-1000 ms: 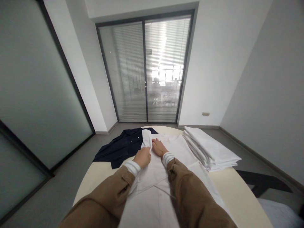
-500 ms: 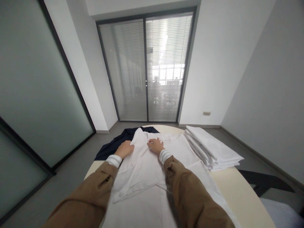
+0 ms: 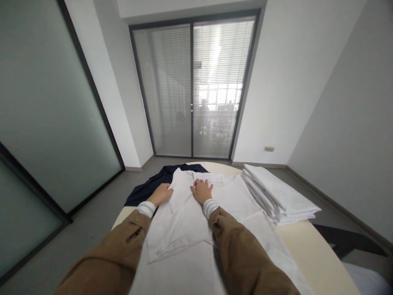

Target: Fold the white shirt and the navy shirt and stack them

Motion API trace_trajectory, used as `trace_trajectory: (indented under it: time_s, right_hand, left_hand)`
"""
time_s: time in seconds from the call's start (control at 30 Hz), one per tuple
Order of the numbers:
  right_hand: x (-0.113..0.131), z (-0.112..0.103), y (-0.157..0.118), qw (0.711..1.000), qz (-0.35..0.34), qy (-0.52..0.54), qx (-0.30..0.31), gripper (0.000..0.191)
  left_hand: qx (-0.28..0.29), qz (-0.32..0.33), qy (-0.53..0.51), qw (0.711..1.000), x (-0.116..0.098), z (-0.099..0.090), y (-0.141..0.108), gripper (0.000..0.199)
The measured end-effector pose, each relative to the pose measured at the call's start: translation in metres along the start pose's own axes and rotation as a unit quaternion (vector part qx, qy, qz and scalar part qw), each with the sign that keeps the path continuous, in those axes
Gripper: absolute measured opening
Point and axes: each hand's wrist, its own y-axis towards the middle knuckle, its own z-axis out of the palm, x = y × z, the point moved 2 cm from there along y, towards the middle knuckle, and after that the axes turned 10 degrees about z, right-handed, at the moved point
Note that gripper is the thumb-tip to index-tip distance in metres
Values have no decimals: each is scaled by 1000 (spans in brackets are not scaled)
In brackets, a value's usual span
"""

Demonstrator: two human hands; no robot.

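Observation:
A white shirt (image 3: pixel 181 221) is spread over the table, with part of it folded over and a cuff-like end lying toward me. My left hand (image 3: pixel 161 194) is closed on the shirt's left edge, thumb and fingers pinching the fabric. Farther right, my right hand (image 3: pixel 202 191) rests palm down on the shirt, its fingers spread on the cloth near the far end. Both forearms, in brown sleeves, reach over the lower part of the shirt and hide some of it.
Dark navy cloth (image 3: pixel 149 186) lies at the far left of the round-edged cream table (image 3: pixel 310 254). A stack of folded white cloth (image 3: pixel 279 192) stands on the right. Beyond the table are glass doors with blinds (image 3: pixel 192 90); a dark chair-like part (image 3: pixel 353 239) shows at lower right.
My right hand's fingers have flattened and spread on the shirt. The left hand keeps its hold on the edge, and the fabric between the hands looks smoother. The view has shifted slightly.

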Motion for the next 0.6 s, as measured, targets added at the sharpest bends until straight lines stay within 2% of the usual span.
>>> trace_trajectory:
  time_s: [0.1, 0.23, 0.4, 0.6]
  right_hand:
    - [-1, 2, -1, 1000, -15, -9, -8, 31]
    - [-8, 1, 0, 998, -52, -24, 18, 35]
    - [-25, -6, 2, 991, -104, -53, 64, 52]
    - [-38, -8, 5, 981, -143, -74, 105, 66]
  left_hand:
    - [-3, 37, -6, 999, -17, 2, 0, 33]
    - [15, 106, -17, 994, -40, 13, 1, 33]
    - [45, 159, -14, 986, -64, 44, 6, 28]
    - [61, 176, -13, 982, -83, 80, 8, 37]
